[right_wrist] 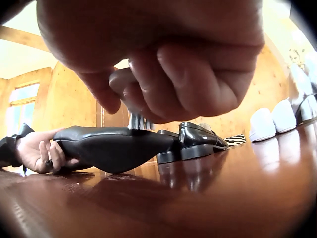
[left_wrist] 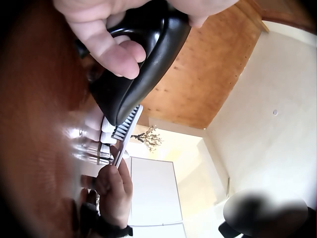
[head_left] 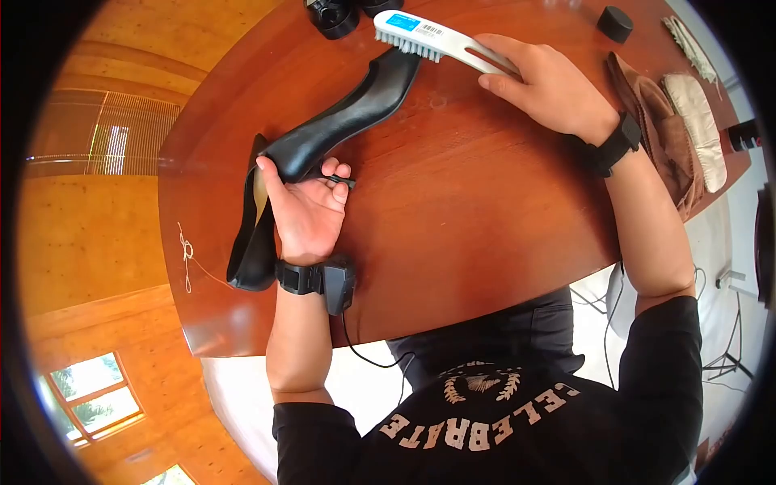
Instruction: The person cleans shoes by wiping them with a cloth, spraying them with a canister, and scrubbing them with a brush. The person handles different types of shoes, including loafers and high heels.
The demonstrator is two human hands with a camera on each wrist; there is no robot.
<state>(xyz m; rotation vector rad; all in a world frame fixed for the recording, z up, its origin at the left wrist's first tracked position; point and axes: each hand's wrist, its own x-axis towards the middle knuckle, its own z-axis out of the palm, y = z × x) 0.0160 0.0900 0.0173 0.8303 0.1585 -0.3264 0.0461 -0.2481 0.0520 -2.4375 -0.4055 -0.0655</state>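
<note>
A black dress shoe slants across the upper left of the table in the head view. My left hand grips it at the heel end, thumb on one side and fingers curled at the other. In my right hand is a white scrub brush, gripped by its slotted handle. Its grey bristles are right at the shoe's toe in the left wrist view. The matching black shoe lies beside my left wrist, partly hidden behind the hand.
Black loafers stand at the table's far side. A round black tin sits at the upper right. Brown cloth and a cream pad lie along the right edge. Thin string lies at the left edge.
</note>
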